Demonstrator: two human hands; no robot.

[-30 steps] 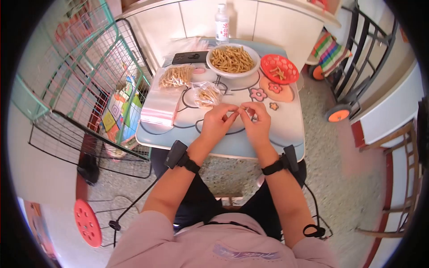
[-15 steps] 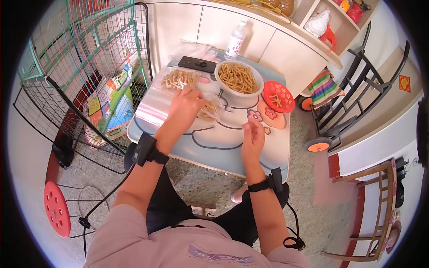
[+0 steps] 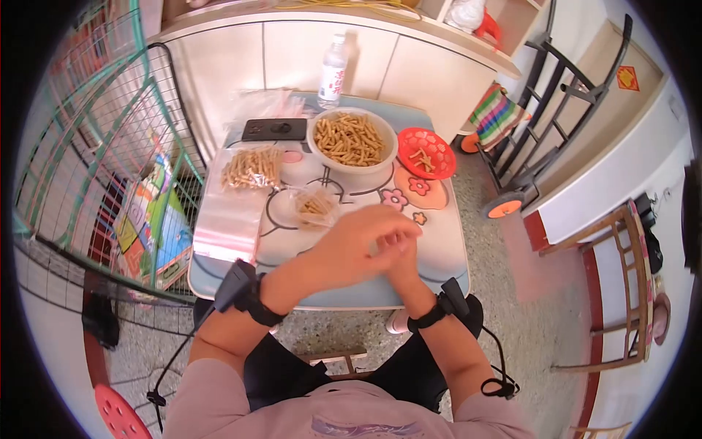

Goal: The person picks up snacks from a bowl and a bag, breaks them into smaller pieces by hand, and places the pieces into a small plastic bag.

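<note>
My left hand (image 3: 358, 238) reaches across the near part of the table, its fingers curved and the thumb apart, with nothing visible in it. Behind it, my right hand (image 3: 402, 265) is mostly covered, so its fingers do not show clearly. The two hands overlap and seem to touch. Just beyond them lies a small clear plastic bag (image 3: 316, 207) with some brown stick snacks inside. A fuller bag of stick snacks (image 3: 252, 167) rests on a stack of flat plastic bags (image 3: 228, 219) at the left. A white bowl (image 3: 316, 154) heaped with the same sticks stands farther back.
Right of the bowl, a red plastic basket (image 3: 437, 157) holds a few sticks. A black phone (image 3: 274, 129), a labelled bottle (image 3: 333, 73) and loose clear bags (image 3: 267, 104) are at the table's back. A wire cage (image 3: 139, 197) stands left; a hand truck (image 3: 556, 110) stands right.
My left hand has left the bags and come over to my right hand, now covering it. The view has shifted, so the table appears farther left.
</note>
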